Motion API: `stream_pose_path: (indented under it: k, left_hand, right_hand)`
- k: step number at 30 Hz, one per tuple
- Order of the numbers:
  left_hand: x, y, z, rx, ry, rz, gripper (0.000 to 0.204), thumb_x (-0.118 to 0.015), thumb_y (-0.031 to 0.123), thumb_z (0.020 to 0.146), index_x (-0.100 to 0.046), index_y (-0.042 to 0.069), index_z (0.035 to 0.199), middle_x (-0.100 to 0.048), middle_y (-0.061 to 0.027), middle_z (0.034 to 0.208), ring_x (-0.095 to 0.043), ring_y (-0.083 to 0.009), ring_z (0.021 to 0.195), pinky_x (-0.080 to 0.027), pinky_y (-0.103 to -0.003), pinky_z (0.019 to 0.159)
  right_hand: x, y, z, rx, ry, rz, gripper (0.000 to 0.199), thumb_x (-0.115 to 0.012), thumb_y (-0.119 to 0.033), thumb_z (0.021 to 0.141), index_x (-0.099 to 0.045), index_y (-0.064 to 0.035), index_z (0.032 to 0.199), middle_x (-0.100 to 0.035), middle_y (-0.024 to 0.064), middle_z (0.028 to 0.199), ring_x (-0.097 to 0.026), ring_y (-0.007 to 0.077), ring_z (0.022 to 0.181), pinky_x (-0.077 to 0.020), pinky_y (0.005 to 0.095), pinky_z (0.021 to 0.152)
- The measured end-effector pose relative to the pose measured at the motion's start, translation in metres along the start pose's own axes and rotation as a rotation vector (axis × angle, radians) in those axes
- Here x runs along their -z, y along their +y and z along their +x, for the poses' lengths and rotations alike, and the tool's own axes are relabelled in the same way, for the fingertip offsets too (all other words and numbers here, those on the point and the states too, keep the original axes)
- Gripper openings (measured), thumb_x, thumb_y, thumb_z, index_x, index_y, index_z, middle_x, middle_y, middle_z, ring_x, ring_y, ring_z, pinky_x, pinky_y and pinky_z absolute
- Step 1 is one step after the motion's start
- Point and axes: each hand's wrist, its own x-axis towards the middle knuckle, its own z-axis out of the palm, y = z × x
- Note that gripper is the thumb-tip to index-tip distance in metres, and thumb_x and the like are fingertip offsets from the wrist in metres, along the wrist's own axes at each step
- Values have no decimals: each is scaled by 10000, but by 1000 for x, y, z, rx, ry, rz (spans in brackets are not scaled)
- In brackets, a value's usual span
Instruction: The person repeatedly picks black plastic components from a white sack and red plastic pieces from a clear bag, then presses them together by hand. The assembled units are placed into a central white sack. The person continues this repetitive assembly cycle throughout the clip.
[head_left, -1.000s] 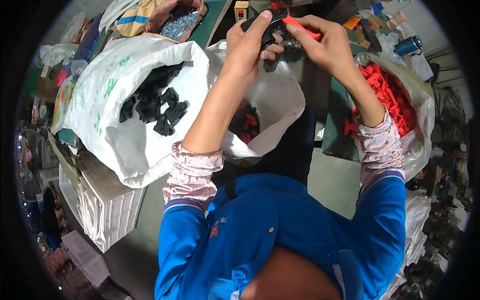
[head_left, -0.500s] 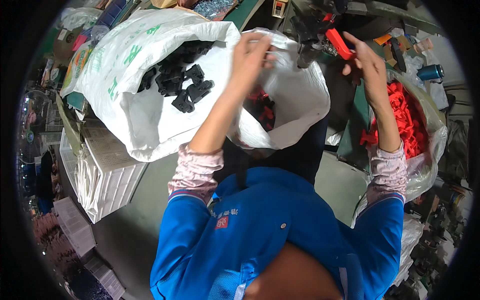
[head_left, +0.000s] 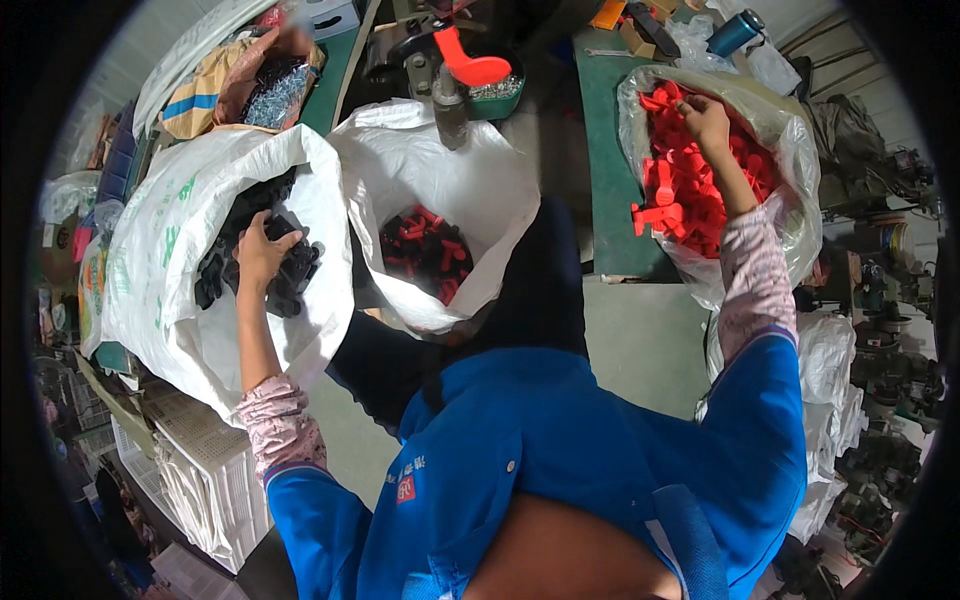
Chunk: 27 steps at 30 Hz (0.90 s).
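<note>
My left hand (head_left: 262, 252) reaches into the white woven sack (head_left: 325, 190) at the left, its thumb and fingers apart over a pile of black plastic parts (head_left: 292, 280). At the right, my right hand (head_left: 708, 125) is inside a clear plastic bag (head_left: 800, 160) heaped with red plastic levers (head_left: 690, 190). Its fingertips close on a red lever at the upper side of the heap. Between the hands stands a second white sack (head_left: 500, 200) holding mixed red and black pieces (head_left: 425, 250). Above it, a red lever (head_left: 468, 62) sits at the dark metal machine (head_left: 450, 110).
A green tray of small metal pieces (head_left: 498, 95) stands behind the machine. An open bag of silvery fasteners (head_left: 277, 95) lies at the back left. White perforated crates (head_left: 215, 480) stand at the lower left. A blue bottle (head_left: 735, 32) and a wrench (head_left: 607, 53) lie at the back right.
My left hand has moved from above the middle sack into the left sack. My right hand has left the red lever at the machine and gone into the bag of red levers. The view has shifted right.
</note>
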Motion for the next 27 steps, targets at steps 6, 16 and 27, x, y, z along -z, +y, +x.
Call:
stream_pose_path:
  k: [6,16,27]
  left_hand:
    - [-11,21,-14,39,503,-422,561,-809,332,761,-549,-89,1024,-622,-70,812,-589,-166,714,-482,-264,733]
    - [-31,118,-57,45,-170,-1931,320,-620,112,925,-502,-23,1190,-624,-200,1101,-668,-280,954,-570,-390,856]
    - [-46,254,-70,-95,-428,-1904,291,-619,166,932,-573,-25,1146,-670,-127,1055,-666,-223,940,-526,-322,762]
  right_hand:
    - [-33,32,43,-98,66,-84,425,-731,-383,796,-704,-89,1102,-717,143,969,-685,235,885,-496,338,850]
    - [52,-34,-78,-282,-21,1072,201,-692,-190,883,-581,-34,820,-571,20,715,-574,129,623,-445,253,566]
    - [-29,-189,-164,18,-851,1082,280,-648,-233,922,-684,-40,1121,-678,12,869,-540,46,625,-384,180,497]
